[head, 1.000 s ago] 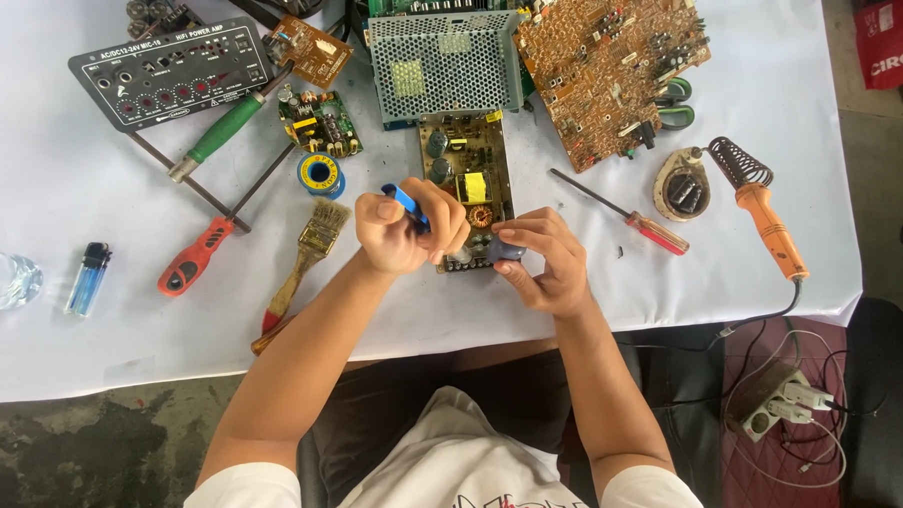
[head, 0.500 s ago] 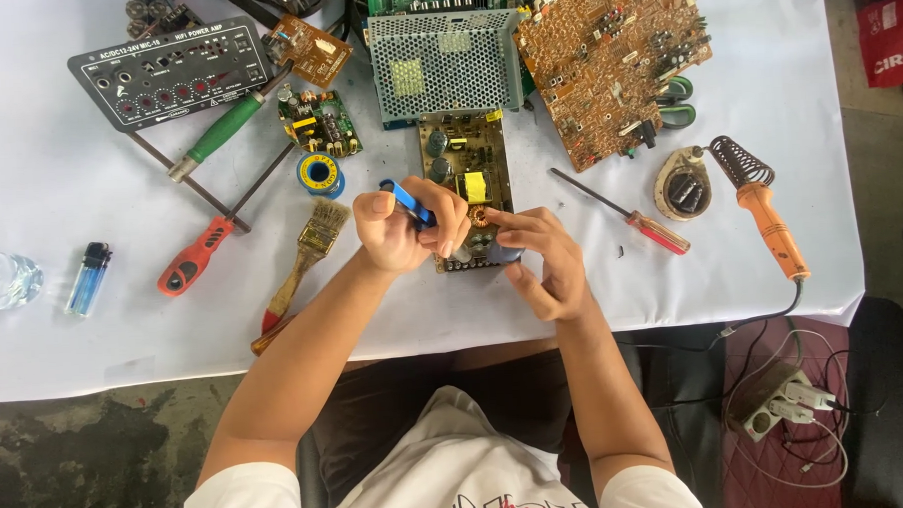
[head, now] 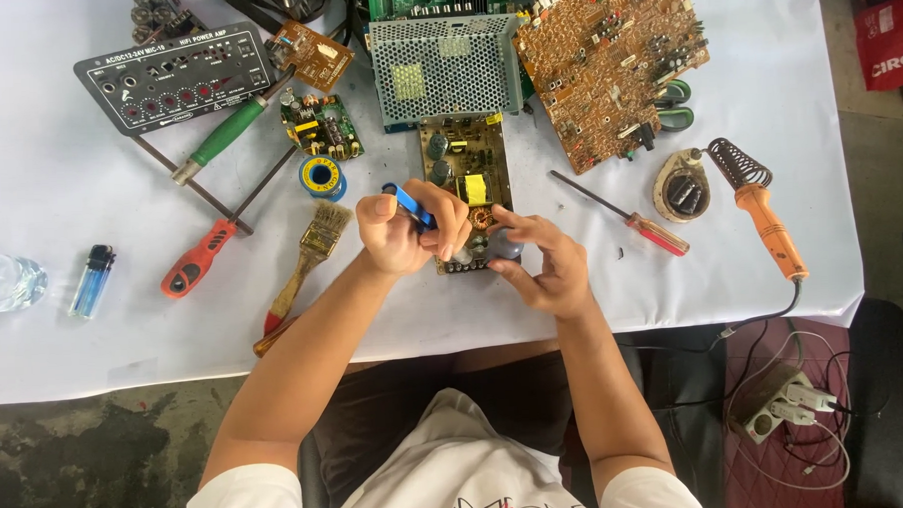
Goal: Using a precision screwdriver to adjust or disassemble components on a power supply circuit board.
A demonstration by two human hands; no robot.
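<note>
At the desk's near edge: the person is working over a brown power board that is lying flat on the white cloth of the desk, just below a perforated metal cover.
Left hand: the left hand is clenching its grip around a blue-handled tool, which is angling down toward the board's lower end; the tip is hidden behind the fingers.
Right hand: the right hand is pinching parts at the board's lower edge, fingertips touching a dark round capacitor beside a copper coil.
Slip risk: the tool is working very near the right fingertips, so a skid off a part could be jabbing them.
Board risk: only the pinch is steadying the board, so hard levering could be tilting it or cracking a joint.
Clutter risk: a brush is lying just beside the left forearm, so a sweep of the arm could be knocking it off the edge.
Heat risk: an orange soldering iron is lying to the right, well apart; whether it is hot I cannot tell.
</note>
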